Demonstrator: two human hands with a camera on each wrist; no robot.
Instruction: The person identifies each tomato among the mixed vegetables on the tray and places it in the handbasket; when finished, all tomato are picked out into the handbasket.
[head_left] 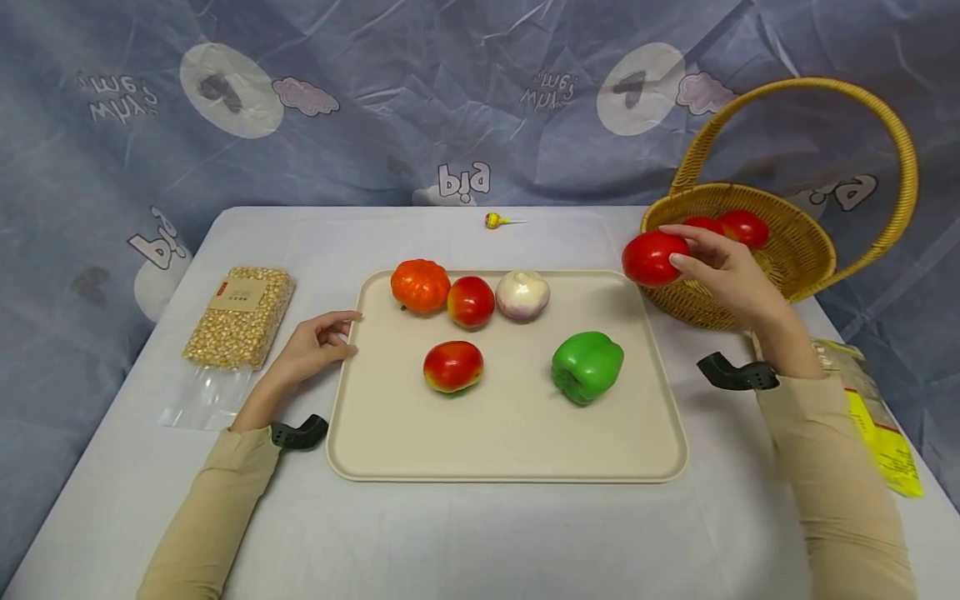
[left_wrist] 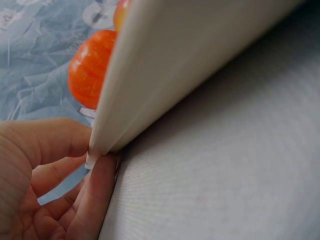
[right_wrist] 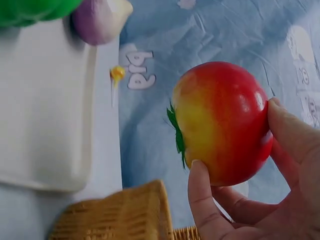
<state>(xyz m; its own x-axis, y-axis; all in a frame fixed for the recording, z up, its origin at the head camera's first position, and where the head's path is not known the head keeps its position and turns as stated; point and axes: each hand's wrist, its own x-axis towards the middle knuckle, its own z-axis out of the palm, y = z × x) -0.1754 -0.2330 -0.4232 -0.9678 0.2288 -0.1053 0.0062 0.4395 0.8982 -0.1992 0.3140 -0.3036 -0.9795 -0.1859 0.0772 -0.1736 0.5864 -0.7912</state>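
Tomato (right_wrist: 225,125) pinched between right fingers (right_wrist: 201,192), near basket (head_left: 798,250).

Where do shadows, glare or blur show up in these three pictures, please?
Head view: glossy highlights on the green bell pepper, a soft shadow on the white tablecloth beside the right sleeve; left wrist view: dark shadow on the cloth beneath the tray; right wrist view: a bright glint on the held tomato, with the wicker basket looking slightly blurred.
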